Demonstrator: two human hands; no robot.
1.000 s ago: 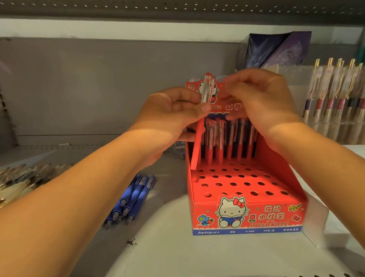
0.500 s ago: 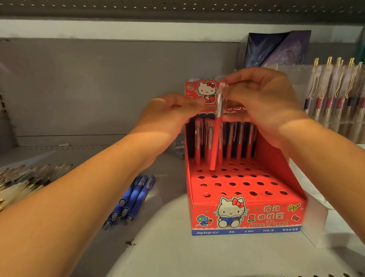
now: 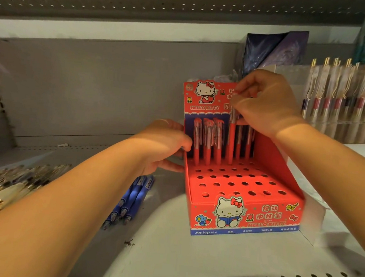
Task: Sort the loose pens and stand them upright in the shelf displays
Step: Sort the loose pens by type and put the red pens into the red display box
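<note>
Right hand (image 3: 267,103) pinches the top of a red pen (image 3: 231,140), held upright with its tip at the back row of the box (image 3: 284,168). Left hand (image 3: 163,145) sits against the box's left wall, can't tell if it's gripping. Blue pens (image 3: 133,198) lie on the shelf (image 3: 168,246).

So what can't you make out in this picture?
Head view only:
- Left hand: its fingertips lie against the red cardboard display box; any grip is unclear.
- Red plastic pen in right hand: whether its tip sits in a hole is too small to tell.
- Pale gold-clipped pens: blurred, cut off by the left edge.
</note>
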